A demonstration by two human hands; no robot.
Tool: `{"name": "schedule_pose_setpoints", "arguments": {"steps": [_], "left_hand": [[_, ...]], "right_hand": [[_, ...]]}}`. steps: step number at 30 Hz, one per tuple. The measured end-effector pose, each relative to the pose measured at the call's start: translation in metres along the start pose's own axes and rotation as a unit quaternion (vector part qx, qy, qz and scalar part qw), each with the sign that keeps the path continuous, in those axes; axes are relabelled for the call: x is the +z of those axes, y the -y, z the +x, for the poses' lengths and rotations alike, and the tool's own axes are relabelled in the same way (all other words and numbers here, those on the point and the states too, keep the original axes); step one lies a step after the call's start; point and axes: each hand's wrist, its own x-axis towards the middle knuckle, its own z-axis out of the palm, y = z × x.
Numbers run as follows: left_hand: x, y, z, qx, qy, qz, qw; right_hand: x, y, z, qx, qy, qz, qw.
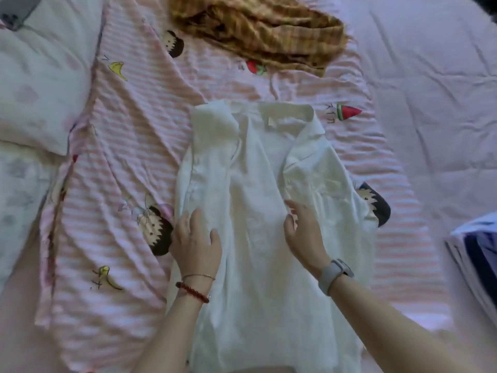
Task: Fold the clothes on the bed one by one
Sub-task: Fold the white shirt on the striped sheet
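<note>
Your left hand (195, 239) rests flat, fingers apart, on the white shirt (258, 211); your right hand (304, 232) is open beside it, brown checked garment (258, 28) beyond.

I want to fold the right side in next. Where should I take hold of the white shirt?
Probably pinch the white shirt along its outer right edge below the shoulder, coming from the right. That side still spreads loose over the striped sheet, and the right hand hovers just inside it.
</note>
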Motion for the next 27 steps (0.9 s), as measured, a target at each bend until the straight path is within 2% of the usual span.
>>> {"name": "schedule_pose_setpoints", "arguments": {"steps": [3, 5, 9, 11, 14, 15, 17, 18, 19, 20, 21, 22, 23, 25, 27], "left_hand": [[-0.002, 0.037, -0.046, -0.069, 0.014, 0.011, 0.997], [-0.002, 0.056, -0.069, -0.115, 0.04, 0.016, 0.992], [-0.004, 0.077, -0.09, -0.192, 0.055, 0.026, 0.979], [-0.009, 0.086, -0.092, -0.204, 0.057, 0.03, 0.977], [-0.021, 0.09, -0.092, -0.161, 0.007, -0.04, 0.986], [-0.026, 0.087, -0.095, -0.116, -0.02, -0.059, 0.991], [-0.034, 0.072, -0.103, 0.03, -0.033, -0.069, 0.997], [-0.035, 0.062, -0.109, 0.117, 0.014, -0.061, 0.991], [-0.033, 0.053, -0.117, 0.187, 0.107, -0.056, 0.975], [-0.03, 0.044, -0.124, 0.224, 0.222, -0.057, 0.947], [-0.027, 0.04, -0.13, 0.235, 0.318, -0.062, 0.916], [-0.024, 0.039, -0.132, 0.232, 0.357, -0.078, 0.902], [-0.022, 0.04, -0.132, 0.22, 0.341, -0.111, 0.907], [-0.026, 0.047, -0.129, 0.151, 0.263, -0.195, 0.933], [-0.03, 0.055, -0.128, 0.072, 0.227, -0.263, 0.935]], "right_hand": [[0.022, -0.013, -0.054, -0.071, -0.002, -0.046, 0.996], [0.037, -0.019, -0.083, -0.111, 0.028, -0.087, 0.99], [0.056, -0.038, -0.119, -0.08, 0.134, -0.231, 0.96], [0.056, -0.045, -0.129, -0.067, 0.143, -0.26, 0.953], [0.054, -0.049, -0.137, -0.093, 0.059, -0.187, 0.976], [0.053, -0.048, -0.138, -0.083, 0.05, -0.129, 0.987], [0.049, -0.042, -0.134, 0.017, 0.086, 0.033, 0.996], [0.047, -0.039, -0.13, 0.091, 0.115, 0.126, 0.981], [0.043, -0.036, -0.125, 0.159, 0.133, 0.216, 0.954], [0.039, -0.036, -0.12, 0.215, 0.136, 0.293, 0.922], [0.035, -0.037, -0.116, 0.254, 0.132, 0.346, 0.894], [0.031, -0.039, -0.113, 0.274, 0.127, 0.365, 0.881], [0.029, -0.041, -0.112, 0.277, 0.123, 0.353, 0.885], [0.03, -0.045, -0.116, 0.247, 0.123, 0.281, 0.919], [0.037, -0.044, -0.122, 0.215, 0.141, 0.212, 0.943]]}}
